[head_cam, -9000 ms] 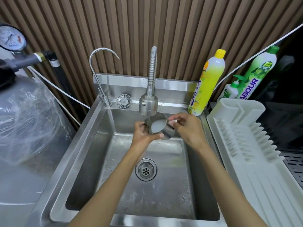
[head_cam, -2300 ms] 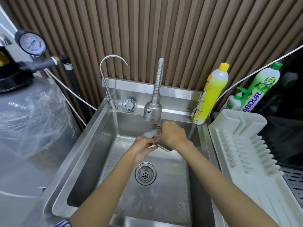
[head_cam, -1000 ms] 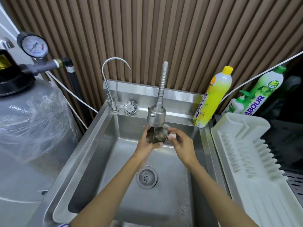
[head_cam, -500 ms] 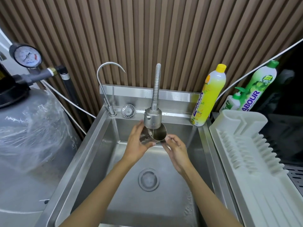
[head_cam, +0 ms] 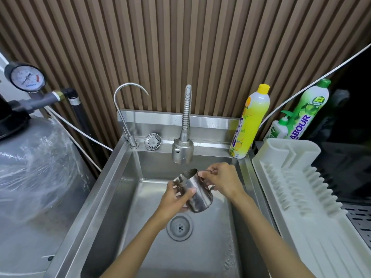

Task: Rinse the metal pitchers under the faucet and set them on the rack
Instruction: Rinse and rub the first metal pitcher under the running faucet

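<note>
A small steel pitcher (head_cam: pixel 197 194) is tilted over the sink basin (head_cam: pixel 112 197), its mouth turned up and away toward the flexible faucet head (head_cam: pixel 182 150). A thin stream of water falls from the faucet onto its rim. My left hand (head_cam: pixel 175 199) wraps the pitcher's body from the left, thumb across the front. My right hand (head_cam: pixel 222 182) holds it from the right at the handle side. The white plastic drying rack (head_cam: pixel 297 189) lies to the right of the sink, with nothing on it.
A thin gooseneck tap (head_cam: pixel 128 115) and a round strainer (head_cam: pixel 152 141) sit on the sink's back ledge. A yellow soap bottle (head_cam: pixel 251 121) and green bottles (head_cam: pixel 307 111) stand at the back right. A plastic-wrapped tank (head_cam: pixel 34 167) with a pressure gauge (head_cam: pixel 26 79) fills the left. The drain (head_cam: pixel 179 227) lies below my hands.
The pitcher has come down from right under the faucet head and tipped over. My right hand, apart from it half a second ago, now holds its handle side.
</note>
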The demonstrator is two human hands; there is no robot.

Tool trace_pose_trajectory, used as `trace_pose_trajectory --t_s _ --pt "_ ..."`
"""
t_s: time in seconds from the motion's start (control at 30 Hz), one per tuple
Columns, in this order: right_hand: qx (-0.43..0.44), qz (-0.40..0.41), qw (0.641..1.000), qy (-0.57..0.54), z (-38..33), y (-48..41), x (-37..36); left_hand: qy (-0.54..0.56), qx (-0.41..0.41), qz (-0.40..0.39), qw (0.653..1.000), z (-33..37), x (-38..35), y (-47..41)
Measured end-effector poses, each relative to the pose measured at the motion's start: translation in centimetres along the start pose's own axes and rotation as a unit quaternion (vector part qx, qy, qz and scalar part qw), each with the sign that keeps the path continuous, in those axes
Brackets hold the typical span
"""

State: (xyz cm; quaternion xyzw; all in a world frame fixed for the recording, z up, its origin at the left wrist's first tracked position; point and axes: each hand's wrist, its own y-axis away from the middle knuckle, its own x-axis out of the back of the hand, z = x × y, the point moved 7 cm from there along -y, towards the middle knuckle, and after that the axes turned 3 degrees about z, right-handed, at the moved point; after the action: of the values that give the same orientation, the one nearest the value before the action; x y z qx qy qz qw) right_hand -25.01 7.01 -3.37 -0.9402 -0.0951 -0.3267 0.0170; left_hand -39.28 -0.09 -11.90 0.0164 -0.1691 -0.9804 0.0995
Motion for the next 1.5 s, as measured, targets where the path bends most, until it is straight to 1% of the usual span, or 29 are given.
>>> trace_pose_trajectory --t_s 0.07,0.1,0.17,0.27,0.37,0.43,0.5,0.6,0.7,0.8,0.87,0.93,1.03,1.1,1.13,1.2,1.27,1.3,1.4,1.5 --pt "0.044 0.034 0.995 0.081 -1.3 0.2 0.8 0.080 0.011 -0.045 0.996 -0.1 -0.9 -0.2" --pt "0.059 0.049 0.992 0.100 -1.8 0.4 1.0 0.105 0.009 -0.054 0.993 0.0 -1.2 -0.4" --pt "0.077 0.066 0.990 0.096 -2.6 0.7 1.2 0.131 -0.008 -0.052 0.990 0.6 -1.6 -0.8" --pt "0.086 0.053 0.995 0.011 -3.0 0.8 1.0 0.104 -0.070 -0.001 0.992 1.9 -1.3 -1.5" --pt "0.075 0.021 0.992 -0.096 -2.6 0.5 0.5 0.083 -0.141 0.060 0.985 3.5 -0.3 -1.7" --pt "0.057 -0.007 0.985 -0.161 -2.0 0.3 -0.1 0.057 -0.189 0.092 0.976 4.5 0.6 -1.4" --pt "0.024 -0.030 0.972 -0.230 -1.0 0.2 -1.0 0.008 -0.233 0.117 0.965 5.5 1.5 -0.9" --pt "-0.040 -0.048 0.939 -0.337 0.7 0.7 -3.0 -0.101 -0.293 0.138 0.941 7.4 2.3 -0.3" --pt "-0.071 -0.062 0.910 -0.404 1.3 1.4 -4.9 -0.177 -0.311 0.139 0.923 8.2 3.0 0.3" --pt "-0.071 -0.059 0.907 -0.410 1.1 2.1 -5.5 -0.219 -0.309 0.134 0.916 8.3 3.8 0.9" --pt "-0.067 -0.050 0.917 -0.390 1.1 2.4 -5.4 -0.247 -0.293 0.132 0.914 8.1 4.1 1.0" --pt "-0.064 -0.043 0.939 -0.334 1.0 2.4 -4.8 -0.268 -0.269 0.127 0.916 7.7 4.4 0.9" --pt "-0.036 -0.025 0.980 -0.195 0.1 1.9 -3.2 -0.270 -0.219 0.111 0.931 6.3 4.3 0.9" --pt "-0.009 0.004 0.996 -0.093 -0.8 1.6 -1.6 -0.222 -0.183 0.114 0.951 5.1 3.9 1.1" --pt "0.004 0.012 0.999 -0.043 -1.5 1.5 -1.0 -0.184 -0.158 0.110 0.964 4.3 3.6 1.1" --pt "0.034 0.015 0.996 0.081 -2.7 1.5 -0.1 -0.087 -0.102 0.080 0.988 2.9 2.5 1.0" --pt "0.066 0.036 0.978 0.194 -4.1 1.7 0.6 -0.024 -0.075 0.040 0.996 2.1 1.3 0.6" --pt "0.081 0.051 0.970 0.223 -4.7 1.8 1.0 -0.008 -0.073 0.026 0.997 2.0 0.7 0.4" --pt "0.109 0.085 0.962 0.234 -5.8 2.3 1.6 0.026 -0.078 0.012 0.996 2.1 -0.3 -0.6" --pt "0.097 0.078 0.975 0.183 -5.4 2.4 1.3 0.012 -0.101 0.026 0.995 2.8 -0.5 -1.3"
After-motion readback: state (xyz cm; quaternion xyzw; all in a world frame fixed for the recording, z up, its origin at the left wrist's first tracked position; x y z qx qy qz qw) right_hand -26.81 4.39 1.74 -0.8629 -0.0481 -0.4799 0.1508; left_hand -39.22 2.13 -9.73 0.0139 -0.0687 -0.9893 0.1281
